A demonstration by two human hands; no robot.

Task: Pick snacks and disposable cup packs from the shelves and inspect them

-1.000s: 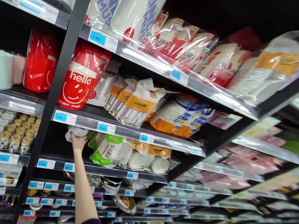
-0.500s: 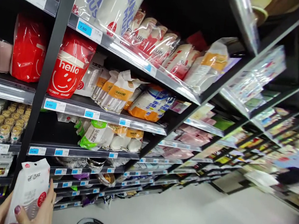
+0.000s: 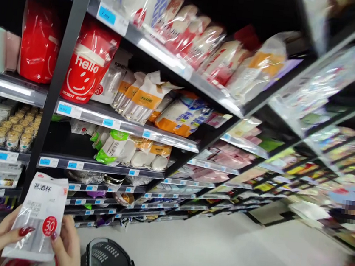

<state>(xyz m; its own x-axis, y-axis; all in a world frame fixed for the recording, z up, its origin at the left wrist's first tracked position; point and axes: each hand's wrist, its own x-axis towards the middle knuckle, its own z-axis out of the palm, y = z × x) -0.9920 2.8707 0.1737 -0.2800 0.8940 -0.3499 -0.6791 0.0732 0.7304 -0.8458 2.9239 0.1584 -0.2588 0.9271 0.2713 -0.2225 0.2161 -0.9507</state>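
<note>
A white and clear plastic pack of small cups (image 3: 39,207), marked with a red circle and the number 30, is held upright between my two hands. My left hand (image 3: 1,232) grips its left side, the thumb lying across the front. On the right edge my right hand (image 3: 67,242) is closed, its thumb pressed near the red circle. Something red shows beneath the pack, mostly hidden. The fingers behind the pack are out of sight.
Black shelves (image 3: 118,169) with price labels run along the left into the distance. A red "hello" cup pack (image 3: 85,69) stands above my hands. On the grey floor (image 3: 190,245) sits a black basket (image 3: 110,257). The right side is blurred.
The pack has turned its printed front more fully toward me. My right hand has shifted to its right edge, and my left thumb now lies on the front. More of the basket shows.
</note>
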